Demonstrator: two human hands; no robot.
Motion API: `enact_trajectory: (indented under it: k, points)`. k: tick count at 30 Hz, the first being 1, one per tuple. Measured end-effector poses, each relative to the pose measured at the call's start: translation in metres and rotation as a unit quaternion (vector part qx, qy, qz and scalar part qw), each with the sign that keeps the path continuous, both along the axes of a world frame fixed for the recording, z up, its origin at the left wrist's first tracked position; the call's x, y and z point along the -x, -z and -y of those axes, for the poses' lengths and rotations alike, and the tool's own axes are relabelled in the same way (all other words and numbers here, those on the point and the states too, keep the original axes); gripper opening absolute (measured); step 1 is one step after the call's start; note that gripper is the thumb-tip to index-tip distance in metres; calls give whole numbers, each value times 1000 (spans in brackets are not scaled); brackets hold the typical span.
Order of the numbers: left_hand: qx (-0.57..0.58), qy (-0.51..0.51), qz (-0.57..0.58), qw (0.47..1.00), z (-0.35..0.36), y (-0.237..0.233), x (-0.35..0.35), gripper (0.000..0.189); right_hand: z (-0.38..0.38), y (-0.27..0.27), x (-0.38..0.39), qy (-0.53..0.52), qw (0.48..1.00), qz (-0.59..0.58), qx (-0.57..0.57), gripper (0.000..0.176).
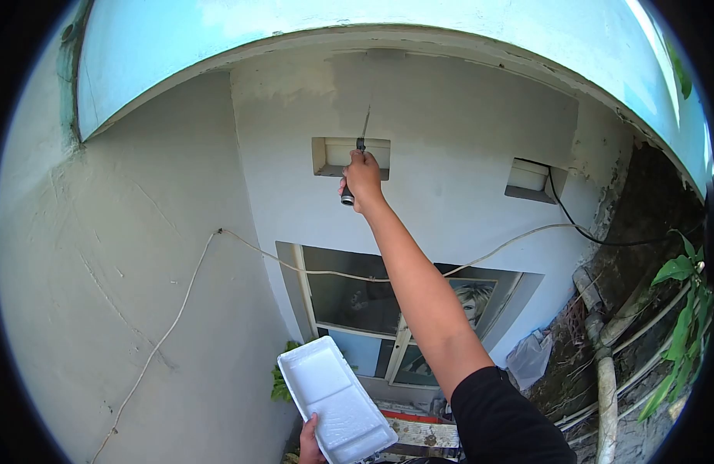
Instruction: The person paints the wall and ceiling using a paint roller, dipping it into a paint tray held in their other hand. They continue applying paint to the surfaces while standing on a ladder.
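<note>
My right hand (362, 179) reaches up and forward, fingers wrapped round the dark handle of a paint roller (348, 198). Its thin metal shaft points up toward the top of the wall; the roller head is hard to make out against the grey surface. Low in the view, my left hand (311, 442) grips the lower left edge of a white paint tray (316, 370), thumb over the rim. The tray is tilted, with white paint in its lower end. Before me the wall (449, 116) has a darker, uneven patch near its top.
Two small recessed openings (320, 159) sit in the wall above a framed window (349, 290). A pale cable (179, 313) hangs across both walls. A curved light-blue ledge (333, 17) overhangs. At right are pipes (606, 402), leaves (675, 269) and a plastic bag (529, 359).
</note>
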State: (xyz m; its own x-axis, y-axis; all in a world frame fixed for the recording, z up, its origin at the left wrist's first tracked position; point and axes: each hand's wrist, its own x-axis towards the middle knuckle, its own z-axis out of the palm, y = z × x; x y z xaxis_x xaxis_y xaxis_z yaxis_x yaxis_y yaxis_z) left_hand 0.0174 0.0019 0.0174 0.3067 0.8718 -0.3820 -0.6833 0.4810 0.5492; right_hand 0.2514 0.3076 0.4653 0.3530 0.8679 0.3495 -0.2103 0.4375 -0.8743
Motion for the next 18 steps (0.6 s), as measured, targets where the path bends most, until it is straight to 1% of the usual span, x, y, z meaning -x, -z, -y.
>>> enact_trajectory:
  k: [1,2,3,5,7,9,12,14,15,17,18]
  points:
    - [25,8,49,998,-3,13,3,69,-2,2,4,1,1000,-6,-3,25]
    - [35,1,16,999,-2,11,5,73,-6,7,6,0,1000,-13,-5,25]
    - [36,0,16,999,-4,17,9,73,-10,13,6,0,1000,-12,-4,25]
    - [1,-16,0,1000,-8,36,17,75,-12,26,4,-6,1000,-17,2,25]
    - [23,-7,6,1000,-12,51,24,75,-11,38,0,1,1000,-10,5,25]
    - [42,3,14,999,-13,48,22,75,-13,35,-2,8,1000,-2,6,25]
    - [17,2,-6,1000,-12,40,19,75,-12,17,-1,30,999,16,-13,25]
    - [9,-4,22,1000,-9,34,13,76,-9,11,2,21,1000,4,13,23]
    - [9,-5,24,1000,-8,28,9,76,-9,14,2,21,1000,6,13,23]
    - [11,-2,-12,1000,-6,16,5,77,-4,24,1,-6,1000,0,20,23]
    - [11,-2,-13,1000,-5,17,4,77,-2,31,4,-6,1000,-1,20,23]
